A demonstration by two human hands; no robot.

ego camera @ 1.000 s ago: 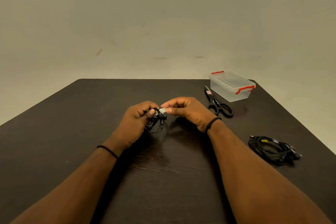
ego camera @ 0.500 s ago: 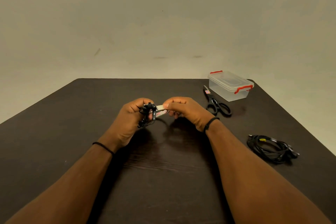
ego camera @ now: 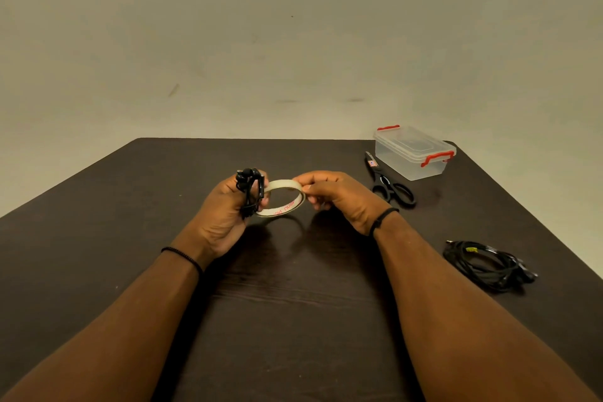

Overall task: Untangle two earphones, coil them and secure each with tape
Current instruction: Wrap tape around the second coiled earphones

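My left hand (ego camera: 225, 215) grips a small bundle of coiled black earphone (ego camera: 249, 192), held upright above the middle of the dark table (ego camera: 98, 222). A thin roll of clear tape (ego camera: 283, 197) with red print stands on edge between my hands. My right hand (ego camera: 336, 197) pinches the roll's right rim with thumb and fingertips. The roll's left side touches the earphone bundle. A second black earphone (ego camera: 486, 264) lies coiled on the table at the right, apart from both hands.
Black scissors (ego camera: 390, 184) lie at the back right, beside a clear plastic box (ego camera: 412, 152) with red clips near the far right corner. Past the table's far edge rises a plain wall.
Both hands have risen a little. The left hand turned the earphone bundle upright, and the tape roll, earlier mostly hidden between the fingers, now shows as a full ring.
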